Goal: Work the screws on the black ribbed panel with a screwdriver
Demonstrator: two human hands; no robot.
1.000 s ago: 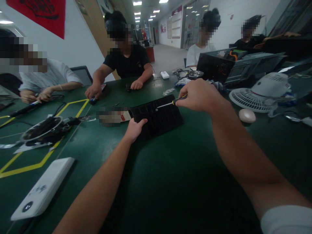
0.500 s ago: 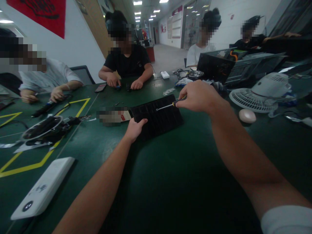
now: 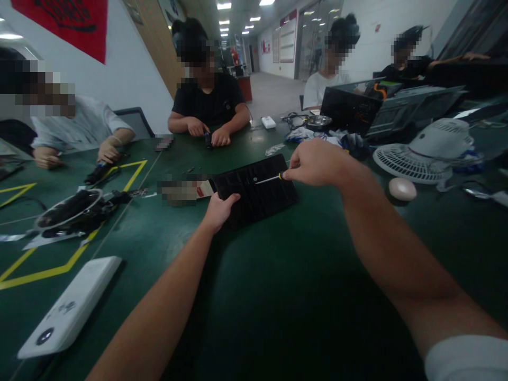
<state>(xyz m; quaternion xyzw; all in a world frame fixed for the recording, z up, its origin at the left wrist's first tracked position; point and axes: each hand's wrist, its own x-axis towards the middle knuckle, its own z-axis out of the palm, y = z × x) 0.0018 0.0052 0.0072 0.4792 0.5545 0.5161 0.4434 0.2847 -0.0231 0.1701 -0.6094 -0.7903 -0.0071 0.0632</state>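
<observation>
A flat black panel [image 3: 262, 198] with raised lines across its face is tilted up over the green table. My left hand [image 3: 221, 210] grips its left edge, thumb on top and the other fingers hidden behind. My right hand [image 3: 313, 164] is closed round a screwdriver [image 3: 270, 180] whose handle shows black and yellow. Its thin metal shaft points left across the panel, the tip close to a small silver round spot [image 3: 255, 179]. Whether the tip touches it I cannot tell. A partly blurred carton [image 3: 204, 189] lies just left of the panel.
On the right stand a white fan [image 3: 426, 151] and a pale oval object [image 3: 402, 189]. A white power bank-like device [image 3: 69, 307] lies front left. A ring-shaped frame with black parts [image 3: 71, 211] rests on the left. Several co-workers sit around the table [image 3: 286, 296].
My right hand has dropped slightly, and the screwdriver lies flatter against the panel. My left hand and the panel stay put. Across the table, a co-worker's hands have come closer together.
</observation>
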